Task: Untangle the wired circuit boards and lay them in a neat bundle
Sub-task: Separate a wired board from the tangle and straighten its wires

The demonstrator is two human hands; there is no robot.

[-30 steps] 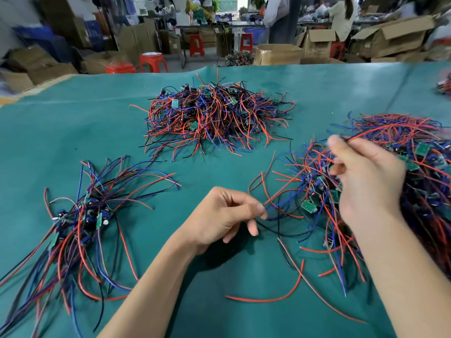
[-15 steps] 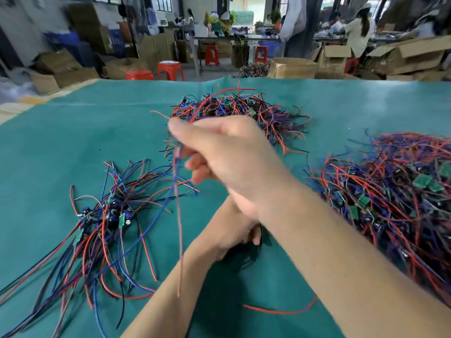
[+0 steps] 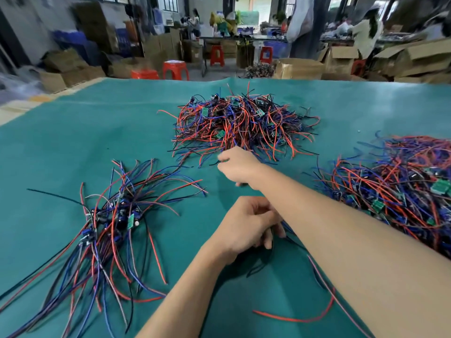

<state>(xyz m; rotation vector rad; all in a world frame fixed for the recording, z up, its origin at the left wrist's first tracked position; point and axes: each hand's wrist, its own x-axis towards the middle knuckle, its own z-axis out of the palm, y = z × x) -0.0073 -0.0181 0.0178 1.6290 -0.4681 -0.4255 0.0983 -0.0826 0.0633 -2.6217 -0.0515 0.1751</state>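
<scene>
Even, bright daylight fills the workshop, strongest from the washed-out windows and doorway at the far end, and lays a soft sheen on the green table cover (image 3: 73,147). Short, soft shadows fall on the cover beneath the left hand (image 3: 244,228) and right forearm. The wide lens bows the table's far edge, and the edges and background are smeared with blur.

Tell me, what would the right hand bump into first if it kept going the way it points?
Probably the far pile of wires. The right hand points away and leftward, right at that pile's near edge, though depth is hard to judge.
</scene>
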